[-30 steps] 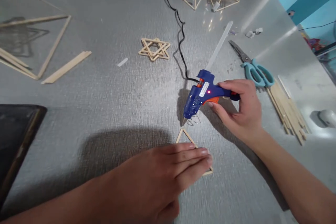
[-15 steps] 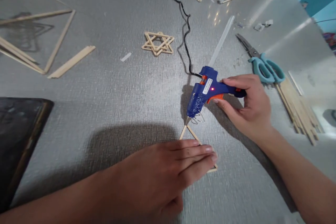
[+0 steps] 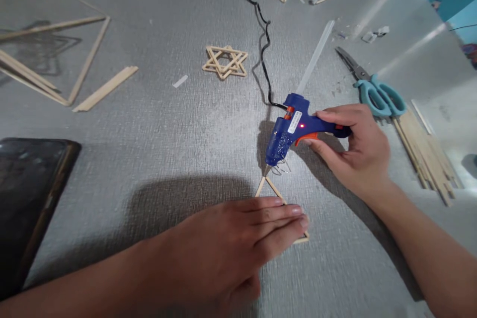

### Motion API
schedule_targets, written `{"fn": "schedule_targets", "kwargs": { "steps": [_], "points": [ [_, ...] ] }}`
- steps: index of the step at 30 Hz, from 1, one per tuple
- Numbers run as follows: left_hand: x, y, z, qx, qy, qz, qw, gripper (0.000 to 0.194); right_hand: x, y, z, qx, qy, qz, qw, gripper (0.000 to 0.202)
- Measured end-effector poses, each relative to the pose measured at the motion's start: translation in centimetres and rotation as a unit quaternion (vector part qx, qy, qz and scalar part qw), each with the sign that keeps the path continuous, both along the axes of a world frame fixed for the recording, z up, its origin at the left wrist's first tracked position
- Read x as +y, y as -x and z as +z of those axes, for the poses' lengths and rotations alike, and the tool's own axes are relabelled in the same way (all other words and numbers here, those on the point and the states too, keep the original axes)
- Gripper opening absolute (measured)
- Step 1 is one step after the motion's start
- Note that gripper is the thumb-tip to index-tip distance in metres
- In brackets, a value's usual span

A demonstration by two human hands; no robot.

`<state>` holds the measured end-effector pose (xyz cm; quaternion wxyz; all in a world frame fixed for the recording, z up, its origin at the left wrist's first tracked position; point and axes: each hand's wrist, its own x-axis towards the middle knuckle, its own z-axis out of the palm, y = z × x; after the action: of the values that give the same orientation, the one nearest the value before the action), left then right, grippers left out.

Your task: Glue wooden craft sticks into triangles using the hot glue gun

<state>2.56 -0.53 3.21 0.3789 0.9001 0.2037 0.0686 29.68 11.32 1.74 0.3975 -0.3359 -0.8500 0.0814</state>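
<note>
Although the glue gun (image 3: 278,141) bears a white label (image 3: 295,122), its print is too small to read. The right hand (image 3: 367,151) is clamped around the gun's handle (image 3: 322,127), one fingertip at the orange trigger (image 3: 307,137). The left hand (image 3: 238,236) lies flat, fingers (image 3: 274,214) side by side, across a small stick triangle (image 3: 275,189) on the tabletop (image 3: 160,124); the triangle's far corner sticks out beyond the fingers, right at the gun's metal nozzle (image 3: 267,171).
</note>
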Motion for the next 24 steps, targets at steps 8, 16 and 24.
{"fn": "schedule_targets", "kwargs": {
  "steps": [8, 16, 24],
  "points": [
    [-0.09, -0.05, -0.04, -0.003, 0.016, 0.008, 1.0, 0.083, -0.03, -0.11, 0.12, -0.018, -0.004, -0.019, 1.0, 0.04],
    [-0.08, -0.09, -0.07, -0.001, 0.005, 0.004, 1.0, 0.081, 0.03, -0.16, 0.04, -0.002, -0.01, -0.011, 1.0, 0.039],
    [0.06, 0.06, -0.03, -0.001, -0.001, -0.004, 1.0, 0.078, 0.08, -0.21, 0.23, 0.013, -0.007, -0.01, 1.0, 0.034]
  ]
}}
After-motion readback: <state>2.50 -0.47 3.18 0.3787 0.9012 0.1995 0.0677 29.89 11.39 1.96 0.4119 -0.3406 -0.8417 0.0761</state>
